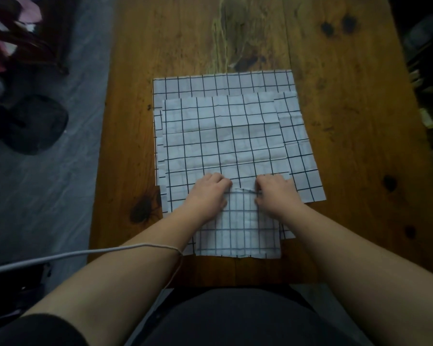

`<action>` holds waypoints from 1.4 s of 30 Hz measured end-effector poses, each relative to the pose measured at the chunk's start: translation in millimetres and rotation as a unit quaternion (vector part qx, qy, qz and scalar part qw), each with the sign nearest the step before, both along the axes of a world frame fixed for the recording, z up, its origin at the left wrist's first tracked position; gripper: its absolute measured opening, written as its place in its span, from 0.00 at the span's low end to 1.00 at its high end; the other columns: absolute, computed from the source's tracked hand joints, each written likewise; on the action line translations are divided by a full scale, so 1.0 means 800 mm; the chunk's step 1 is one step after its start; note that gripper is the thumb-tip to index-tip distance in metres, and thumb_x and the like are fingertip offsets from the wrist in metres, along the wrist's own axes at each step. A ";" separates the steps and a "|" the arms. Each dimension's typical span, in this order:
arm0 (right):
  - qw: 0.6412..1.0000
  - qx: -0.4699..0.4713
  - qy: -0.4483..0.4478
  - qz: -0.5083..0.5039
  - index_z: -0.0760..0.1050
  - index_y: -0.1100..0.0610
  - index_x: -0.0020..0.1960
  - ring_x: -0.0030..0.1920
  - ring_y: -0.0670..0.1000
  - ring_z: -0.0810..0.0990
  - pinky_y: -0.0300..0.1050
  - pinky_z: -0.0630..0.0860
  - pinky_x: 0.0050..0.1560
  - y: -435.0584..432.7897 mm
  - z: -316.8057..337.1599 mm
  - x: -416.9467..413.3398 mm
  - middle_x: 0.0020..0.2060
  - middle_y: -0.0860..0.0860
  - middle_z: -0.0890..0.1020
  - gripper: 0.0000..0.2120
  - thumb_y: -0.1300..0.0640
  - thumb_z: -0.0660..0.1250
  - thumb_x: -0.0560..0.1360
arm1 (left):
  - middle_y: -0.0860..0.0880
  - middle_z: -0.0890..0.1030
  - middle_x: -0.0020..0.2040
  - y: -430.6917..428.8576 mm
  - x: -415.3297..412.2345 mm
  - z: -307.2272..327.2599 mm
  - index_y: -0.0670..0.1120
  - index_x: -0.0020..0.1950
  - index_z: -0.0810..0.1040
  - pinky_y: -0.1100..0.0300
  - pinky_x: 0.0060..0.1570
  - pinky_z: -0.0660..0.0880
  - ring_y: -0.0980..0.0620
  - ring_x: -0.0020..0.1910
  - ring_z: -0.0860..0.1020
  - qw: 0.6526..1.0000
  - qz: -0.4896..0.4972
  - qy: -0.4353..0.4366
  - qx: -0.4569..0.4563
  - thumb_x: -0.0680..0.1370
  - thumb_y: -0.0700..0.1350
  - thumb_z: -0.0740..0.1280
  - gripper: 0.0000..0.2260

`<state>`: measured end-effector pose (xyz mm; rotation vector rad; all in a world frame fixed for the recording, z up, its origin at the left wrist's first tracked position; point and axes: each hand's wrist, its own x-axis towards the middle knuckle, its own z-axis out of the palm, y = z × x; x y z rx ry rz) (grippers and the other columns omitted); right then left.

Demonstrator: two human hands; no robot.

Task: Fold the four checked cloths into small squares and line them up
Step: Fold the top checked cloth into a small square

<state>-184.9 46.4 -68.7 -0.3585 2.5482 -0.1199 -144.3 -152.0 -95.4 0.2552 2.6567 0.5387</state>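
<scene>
White cloths with a black grid lie stacked flat on the wooden table [348,121]. The top flat cloth [223,136] covers larger ones beneath; one of these [223,82] sticks out at the far side and another [303,171] at the right. Nearest me lies a smaller folded cloth [240,228], its far edge between my hands. My left hand [208,196] and my right hand [278,196] rest on it, fingers curled, pinching that far edge. How many cloths sit in the stack is hidden.
The table's left edge [103,146] drops to a grey floor [48,183] with dark bags and clutter. A white cable [85,253] crosses my left forearm. Dark clutter lies beyond the right edge. Bare wood extends past the cloths.
</scene>
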 end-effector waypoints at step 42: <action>0.956 -0.284 0.002 -0.071 0.78 0.47 0.53 0.48 0.43 0.79 0.49 0.82 0.49 -0.025 0.108 0.114 0.45 0.41 0.81 0.04 0.53 0.66 0.79 | 0.59 0.80 0.50 -0.048 0.092 0.140 0.59 0.50 0.78 0.50 0.55 0.78 0.59 0.54 0.76 0.959 0.140 -0.036 0.242 0.80 0.51 0.65 0.03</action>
